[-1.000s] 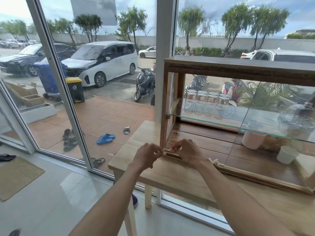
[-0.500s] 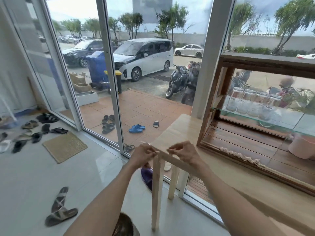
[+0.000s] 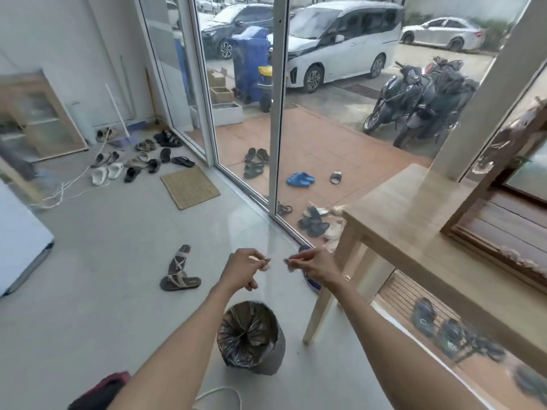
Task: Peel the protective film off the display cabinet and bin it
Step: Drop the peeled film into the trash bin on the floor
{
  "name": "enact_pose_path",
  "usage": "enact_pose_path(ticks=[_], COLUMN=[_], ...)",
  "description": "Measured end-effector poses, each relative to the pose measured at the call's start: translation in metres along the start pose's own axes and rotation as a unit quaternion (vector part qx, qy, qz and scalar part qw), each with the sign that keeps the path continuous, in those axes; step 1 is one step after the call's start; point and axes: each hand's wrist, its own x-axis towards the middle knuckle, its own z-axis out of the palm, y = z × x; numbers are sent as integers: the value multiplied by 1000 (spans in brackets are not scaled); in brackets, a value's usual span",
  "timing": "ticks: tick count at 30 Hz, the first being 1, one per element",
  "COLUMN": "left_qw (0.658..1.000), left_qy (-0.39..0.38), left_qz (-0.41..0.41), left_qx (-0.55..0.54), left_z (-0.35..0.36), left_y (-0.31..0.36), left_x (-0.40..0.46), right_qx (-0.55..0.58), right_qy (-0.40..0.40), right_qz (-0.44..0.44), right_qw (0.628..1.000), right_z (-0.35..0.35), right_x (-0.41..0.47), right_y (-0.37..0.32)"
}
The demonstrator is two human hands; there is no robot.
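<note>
Head view gives me a small bin [image 3: 251, 338] on the floor, lined with a dark bag, contents unclear. Above it my left hand [image 3: 242, 270] and right hand [image 3: 313, 266] each pinch a scrap of film [image 3: 278, 261], fingertips nearly meeting, arms outstretched beside the table [image 3: 414, 232].

Grey floor [image 3: 118, 291], glass doors [image 3: 245, 113], wooden table [image 3: 414, 232]

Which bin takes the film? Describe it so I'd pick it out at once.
Start at the light wooden table on the right and follow its near leg down to the grey floor. Just left of that leg, below both hands, stands a small round grey bin lined with a dark crinkled plastic bag. It is the only container indoors; the blue wheeled bin is outside the glass.
</note>
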Motion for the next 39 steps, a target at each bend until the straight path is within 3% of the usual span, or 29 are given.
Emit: enact_pose_path(ticks=[9,19,32,39], left_qw=[991,976,979,976], left_qy=[27,32,10,-14], left_qz=[-122,-210,-200,-200], left_qx=[47,55,28,85], left_z=[9,48,71,63], left_y=[-100,-155,-189,-194], left_x=[2,29,62,48], right_qx=[-58,-75,-24,-43], right_qy=[-52,-55,-48,-70], right_qz=[77,175,221,225], right_qw=[994,980,974,971], right_z=[69,108,131,119], right_x=[26,67,105,96], right_y=[57,129,166,165])
